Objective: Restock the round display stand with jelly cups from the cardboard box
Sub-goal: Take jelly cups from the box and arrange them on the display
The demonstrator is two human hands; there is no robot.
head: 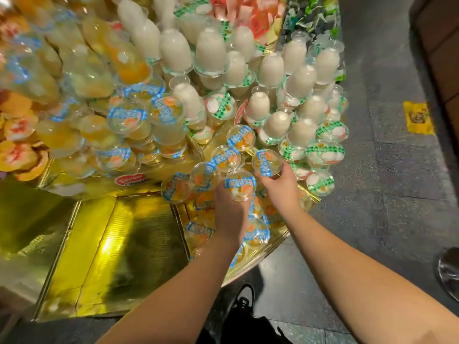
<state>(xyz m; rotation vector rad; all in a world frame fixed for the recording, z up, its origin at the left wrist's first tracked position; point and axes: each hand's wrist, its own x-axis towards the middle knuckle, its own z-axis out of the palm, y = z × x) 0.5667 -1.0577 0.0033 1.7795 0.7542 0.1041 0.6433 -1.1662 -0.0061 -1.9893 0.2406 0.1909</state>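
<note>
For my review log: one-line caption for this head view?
Left hand and right hand each hold a blue-lidded jelly cup over the gold display stand.

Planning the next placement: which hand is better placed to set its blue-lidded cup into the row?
Right hand: its cup already sits beside the blue-lidded row; the left hand is lower.

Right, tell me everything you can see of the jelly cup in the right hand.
The jelly cup is a clear plastic tub sealed with a film lid that carries a blue and white label band. Inside show pale jelly and orange fruit pieces. It tilts with the lid toward the camera. The right hand holds it from below, fingers curled round its base, over the gold display stand, next to other blue-labelled cups.
</note>
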